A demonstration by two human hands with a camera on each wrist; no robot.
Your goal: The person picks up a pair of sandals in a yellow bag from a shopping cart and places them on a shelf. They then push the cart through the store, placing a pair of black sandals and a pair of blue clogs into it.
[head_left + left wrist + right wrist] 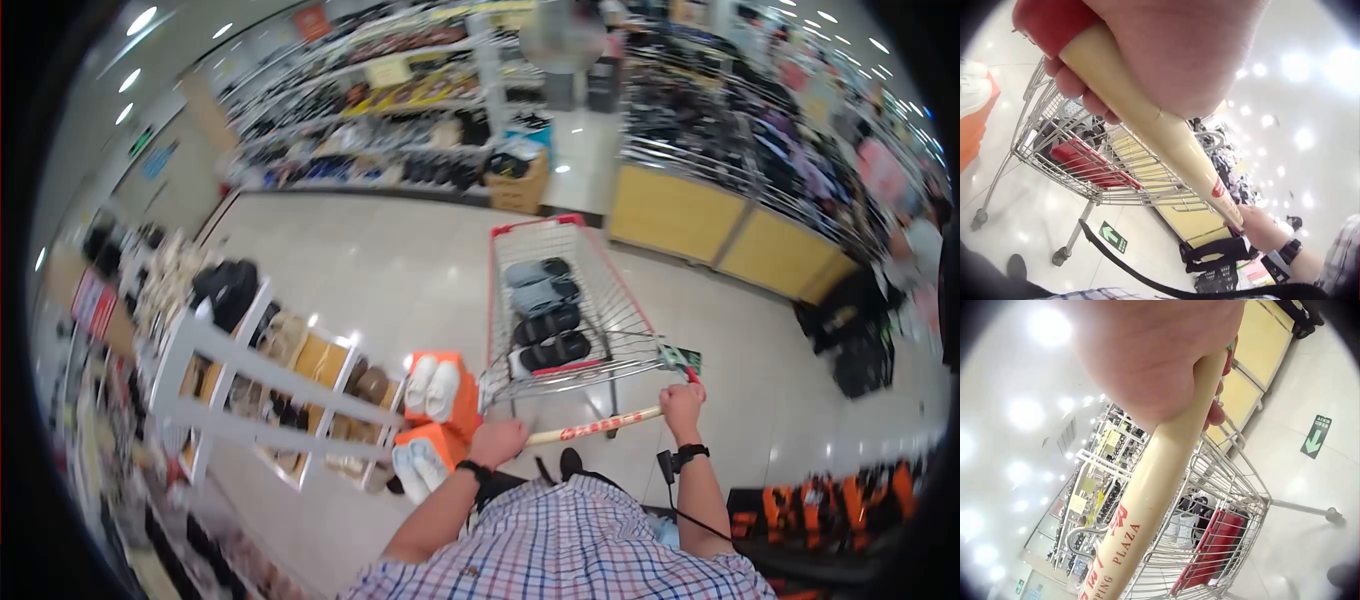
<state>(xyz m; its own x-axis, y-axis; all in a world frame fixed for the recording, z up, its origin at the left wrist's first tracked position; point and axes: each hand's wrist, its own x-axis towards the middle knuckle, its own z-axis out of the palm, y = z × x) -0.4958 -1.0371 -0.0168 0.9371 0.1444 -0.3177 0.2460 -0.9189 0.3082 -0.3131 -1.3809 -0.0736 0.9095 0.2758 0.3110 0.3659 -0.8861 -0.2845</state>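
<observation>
My left hand (500,443) grips the left end of a cream shopping cart handle (597,427) with red lettering. At its other end, my right hand (683,408) holds the same bar, arm stretched forward. Both wrist views show fingers wrapped around the handle, the left ones (1071,84) beside a red end cap (1054,22). Ahead of me is the wire cart (625,318), red-rimmed at the front. Several pairs of shoes lie inside it: grey-blue ones (545,296) toward the front and black ones (556,351) nearer me.
Orange boxes (462,412) topped with white shoes stand close left of the cart, beside a white shoe rack (250,355). Shoe shelves (400,105) line the back. A yellow-fronted display counter (675,213) is at right. Glossy tiled floor (370,250) surrounds the cart.
</observation>
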